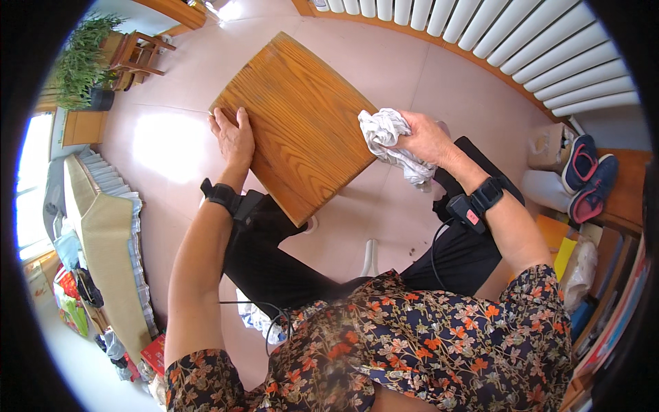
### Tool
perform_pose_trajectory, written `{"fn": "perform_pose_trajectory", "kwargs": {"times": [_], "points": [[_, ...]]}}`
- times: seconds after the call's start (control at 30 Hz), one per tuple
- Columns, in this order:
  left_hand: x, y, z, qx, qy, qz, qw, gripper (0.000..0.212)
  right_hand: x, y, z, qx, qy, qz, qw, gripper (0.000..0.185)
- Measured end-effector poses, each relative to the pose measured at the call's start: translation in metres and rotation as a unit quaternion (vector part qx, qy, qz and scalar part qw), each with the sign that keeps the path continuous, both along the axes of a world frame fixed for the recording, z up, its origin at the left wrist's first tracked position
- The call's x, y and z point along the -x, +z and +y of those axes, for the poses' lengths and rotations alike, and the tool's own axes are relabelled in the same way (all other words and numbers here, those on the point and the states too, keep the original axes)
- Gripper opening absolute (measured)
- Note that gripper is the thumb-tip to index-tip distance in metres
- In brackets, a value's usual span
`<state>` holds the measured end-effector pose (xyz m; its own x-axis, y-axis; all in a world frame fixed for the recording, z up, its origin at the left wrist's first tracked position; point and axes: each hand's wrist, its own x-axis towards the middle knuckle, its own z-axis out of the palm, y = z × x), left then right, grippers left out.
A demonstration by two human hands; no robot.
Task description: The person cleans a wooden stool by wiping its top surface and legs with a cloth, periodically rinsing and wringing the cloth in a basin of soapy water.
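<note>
A wooden top [298, 118], perhaps of a stool or small table, slants before me with its brown grain showing. At its left edge, my left hand [234, 139] grips the wood, with some fingers curled by the corner and one digit on the upper face. My right hand [425, 136] clutches a crumpled white cloth [383, 129] against the top's right corner. Part of the cloth hangs down below that hand. The underside of the wood is hidden.
White radiator columns [484, 31] line the upper right. Navy and pink shoes [592, 180] sit on a brown wooden surface [628, 180] at right. To the left stand a covered piece of furniture [108, 237] and a leafy plant [82, 62]. Pale floor [170, 92] surrounds the wood.
</note>
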<state>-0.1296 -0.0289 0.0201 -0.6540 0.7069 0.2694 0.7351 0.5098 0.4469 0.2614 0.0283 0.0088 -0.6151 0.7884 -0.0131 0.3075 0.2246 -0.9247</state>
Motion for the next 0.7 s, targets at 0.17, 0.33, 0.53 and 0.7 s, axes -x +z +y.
{"fn": "perform_pose_trajectory", "kwargs": {"times": [0.17,0.33,0.53,0.7], "points": [[-0.001,0.0,-0.007,-0.093,0.005,-0.103,0.99,0.089,0.002,0.021,0.0,-0.051,-0.017,-0.046,0.997,0.042],[0.001,-0.004,-0.004,-0.066,0.035,-0.118,0.99,0.091,0.001,0.024,-0.003,-0.071,-0.003,-0.089,0.993,0.04],[0.009,0.005,-0.018,-0.009,0.034,-0.126,0.991,0.096,0.007,0.01,-0.03,-0.024,0.063,-0.011,0.998,0.039],[0.057,-0.006,-0.034,-0.019,0.019,-0.127,0.992,0.088,0.023,0.021,-0.058,0.055,0.097,0.052,0.992,0.041]]}}
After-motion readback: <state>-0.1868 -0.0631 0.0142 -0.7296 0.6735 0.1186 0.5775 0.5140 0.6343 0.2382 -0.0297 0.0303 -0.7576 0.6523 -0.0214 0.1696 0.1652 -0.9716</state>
